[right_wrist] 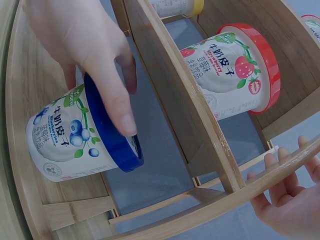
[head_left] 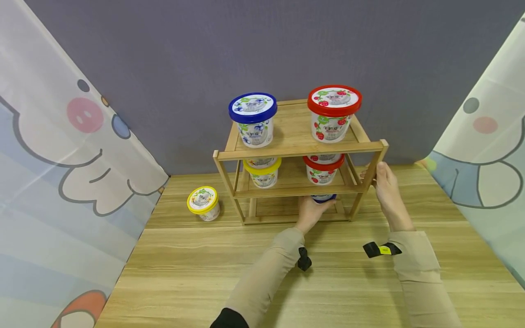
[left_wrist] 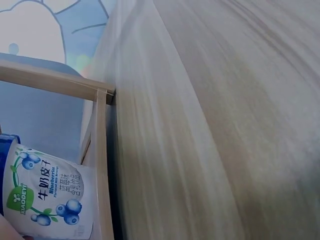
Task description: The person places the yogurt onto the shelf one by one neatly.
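On the bottom tier of a three-tier wooden rack [head_left: 295,190] stands a blueberry tub [right_wrist: 75,137] with a blue lid. My left hand [head_left: 310,212] grips this tub at its lid, the thumb lying across the near side in the right wrist view. Only the tub's label side and a bit of lid show in the left wrist view. At the rack's right front post, my right hand [head_left: 387,189] holds the wood, its fingertips [right_wrist: 282,152] reaching round the post. Directly above the left hand, the middle tier carries strawberry tubs [head_left: 321,173] with red lids.
The top tier bears a blue-lidded tub [head_left: 253,123] and a red-lidded tub [head_left: 333,114]. Yellow-lidded tubs [head_left: 263,174] stand at the middle tier's left. Another yellow-lidded tub [head_left: 203,203] sits on the table [head_left: 180,269] left of the rack. A grey wall [head_left: 197,68] rises behind.
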`<action>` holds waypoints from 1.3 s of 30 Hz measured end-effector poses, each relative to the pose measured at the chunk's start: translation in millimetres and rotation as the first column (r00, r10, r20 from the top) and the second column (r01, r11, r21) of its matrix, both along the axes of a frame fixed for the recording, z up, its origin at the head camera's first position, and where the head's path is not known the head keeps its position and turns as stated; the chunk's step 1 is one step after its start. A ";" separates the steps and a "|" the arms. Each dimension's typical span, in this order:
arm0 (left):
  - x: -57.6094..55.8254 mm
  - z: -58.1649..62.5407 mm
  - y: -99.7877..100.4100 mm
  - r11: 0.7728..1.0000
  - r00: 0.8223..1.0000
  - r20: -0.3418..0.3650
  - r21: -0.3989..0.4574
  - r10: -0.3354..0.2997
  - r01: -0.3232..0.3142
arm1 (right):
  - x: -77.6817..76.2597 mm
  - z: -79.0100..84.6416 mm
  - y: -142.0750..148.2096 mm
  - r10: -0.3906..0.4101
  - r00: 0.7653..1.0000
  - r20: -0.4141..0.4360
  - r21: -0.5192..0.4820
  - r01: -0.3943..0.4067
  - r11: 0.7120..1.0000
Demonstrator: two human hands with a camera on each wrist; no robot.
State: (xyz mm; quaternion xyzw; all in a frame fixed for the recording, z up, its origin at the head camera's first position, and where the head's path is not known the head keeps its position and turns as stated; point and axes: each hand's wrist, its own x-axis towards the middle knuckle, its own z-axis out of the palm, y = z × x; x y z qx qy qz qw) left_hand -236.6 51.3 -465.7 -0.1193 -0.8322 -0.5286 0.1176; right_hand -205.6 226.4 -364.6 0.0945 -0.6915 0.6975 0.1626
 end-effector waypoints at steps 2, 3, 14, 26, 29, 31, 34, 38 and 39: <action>1.2 0.3 -0.8 1.000 1.000 -0.001 -0.024 0.009 -0.009 | 0.1 0.2 -0.5 -0.002 1.000 -0.005 -0.002 0.002 1.000; 2.2 0.6 -1.1 0.999 1.000 0.002 -0.042 0.017 -0.017 | 0.2 0.3 -0.8 -0.003 1.000 -0.008 -0.003 0.003 1.000; 12.8 8.6 -4.7 0.991 0.998 0.021 -0.123 0.057 -0.054 | -0.1 0.5 -0.1 -0.004 1.000 -0.005 -0.008 0.004 1.000; 25.9 13.7 -20.4 0.987 0.997 0.039 -0.148 0.062 -0.055 | -1.7 -1.4 1.4 -0.008 1.000 0.008 -0.002 0.008 1.000; 29.4 15.2 -24.6 0.980 0.995 0.064 -0.188 0.082 -0.068 | -1.4 -1.2 1.6 -0.010 1.000 0.004 0.011 0.010 1.000; 32.1 16.8 -28.3 0.976 0.993 0.089 -0.209 0.083 -0.063 | -1.2 -1.0 1.7 -0.014 1.000 0.001 0.026 0.014 1.000; 37.0 19.3 -33.7 0.975 0.990 0.129 -0.218 0.061 -0.032 | -1.3 -0.9 1.6 -0.017 1.000 -0.003 0.030 0.017 0.999; 43.2 20.8 -39.3 0.974 0.987 0.161 -0.224 0.022 0.015 | -1.1 -0.5 1.3 -0.011 1.000 -0.004 0.011 0.011 1.000; 44.6 20.8 -40.4 0.974 0.987 0.163 -0.227 0.016 0.022 | -1.0 -0.4 1.1 -0.011 1.000 -0.003 0.008 0.011 1.000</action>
